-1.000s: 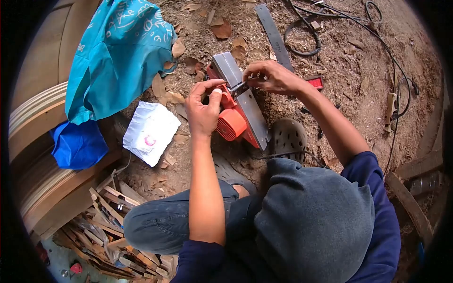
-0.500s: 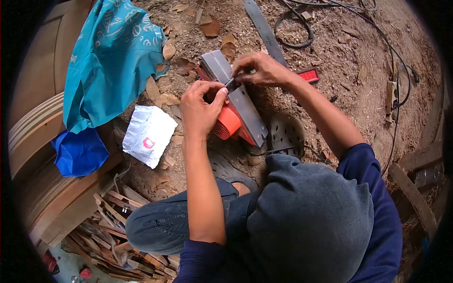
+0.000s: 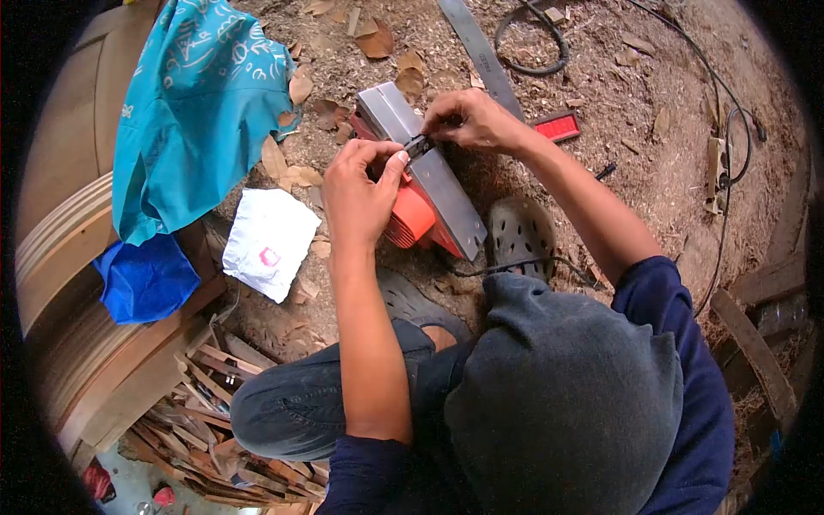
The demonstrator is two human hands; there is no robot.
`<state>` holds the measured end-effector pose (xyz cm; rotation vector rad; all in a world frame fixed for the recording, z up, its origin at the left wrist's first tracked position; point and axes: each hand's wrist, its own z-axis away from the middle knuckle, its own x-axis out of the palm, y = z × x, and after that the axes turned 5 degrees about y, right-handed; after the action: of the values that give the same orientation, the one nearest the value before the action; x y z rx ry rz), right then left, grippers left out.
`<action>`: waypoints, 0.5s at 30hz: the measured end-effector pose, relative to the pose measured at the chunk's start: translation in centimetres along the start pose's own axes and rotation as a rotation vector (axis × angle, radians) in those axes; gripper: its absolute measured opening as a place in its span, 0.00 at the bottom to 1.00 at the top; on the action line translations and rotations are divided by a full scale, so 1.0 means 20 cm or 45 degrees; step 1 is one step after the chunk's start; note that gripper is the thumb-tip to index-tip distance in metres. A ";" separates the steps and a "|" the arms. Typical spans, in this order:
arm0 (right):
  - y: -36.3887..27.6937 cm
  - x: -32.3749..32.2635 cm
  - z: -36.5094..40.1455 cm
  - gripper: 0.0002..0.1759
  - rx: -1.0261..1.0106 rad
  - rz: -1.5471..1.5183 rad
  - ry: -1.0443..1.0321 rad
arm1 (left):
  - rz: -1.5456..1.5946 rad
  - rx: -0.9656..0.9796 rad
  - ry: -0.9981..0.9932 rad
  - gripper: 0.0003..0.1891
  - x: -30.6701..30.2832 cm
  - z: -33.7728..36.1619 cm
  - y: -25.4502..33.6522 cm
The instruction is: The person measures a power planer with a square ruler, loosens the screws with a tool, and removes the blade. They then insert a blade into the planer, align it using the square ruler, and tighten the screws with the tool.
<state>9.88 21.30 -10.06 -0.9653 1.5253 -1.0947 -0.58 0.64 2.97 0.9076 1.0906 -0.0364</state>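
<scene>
An orange electric planer (image 3: 414, 216) lies upside down on the sawdust ground, its grey metal sole (image 3: 446, 199) facing up. My left hand (image 3: 360, 190) grips the planer body at the middle, thumb pressed by the cutter slot. My right hand (image 3: 470, 120) pinches a small dark metal part (image 3: 419, 145) at that slot, fingers closed on it. Both hands meet over the sole's middle.
A long steel ruler (image 3: 482, 50) and a red flat piece (image 3: 558, 127) lie behind the planer. A teal cloth (image 3: 197, 103), a blue bag (image 3: 146, 279) and a white packet (image 3: 270, 240) sit left. Wood offcuts (image 3: 206, 395) pile at lower left; cables (image 3: 730, 129) run right.
Both hands and the planer have shifted slightly up and left in view as the head moved. The right hand keeps its pinch on the small part at the slot.
</scene>
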 end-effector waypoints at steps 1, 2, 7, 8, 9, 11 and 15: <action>0.00 0.01 0.00 0.12 0.022 0.015 0.006 | 0.009 -0.021 -0.004 0.09 0.00 0.00 0.00; 0.00 0.01 0.01 0.12 0.043 0.031 0.012 | 0.017 -0.039 -0.007 0.10 0.00 0.00 0.00; 0.00 0.03 0.02 0.11 0.056 0.000 0.040 | -0.057 0.001 -0.015 0.09 -0.01 0.01 0.01; 0.00 0.03 0.02 0.11 0.057 0.000 0.046 | -0.120 0.044 0.005 0.09 -0.01 0.01 0.01; 0.00 0.04 0.03 0.11 0.058 -0.003 0.047 | -0.122 0.044 0.003 0.09 -0.01 0.01 0.01; -0.01 0.05 0.04 0.10 0.115 0.038 0.075 | -0.160 0.048 0.038 0.08 0.00 0.02 0.03; 0.03 0.09 0.06 0.10 0.030 0.007 0.126 | -0.139 -0.015 0.047 0.08 0.01 0.04 0.05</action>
<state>10.65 19.62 -11.12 -0.9019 1.5904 -1.1688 0.55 0.94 3.60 0.8402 1.1725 -0.1033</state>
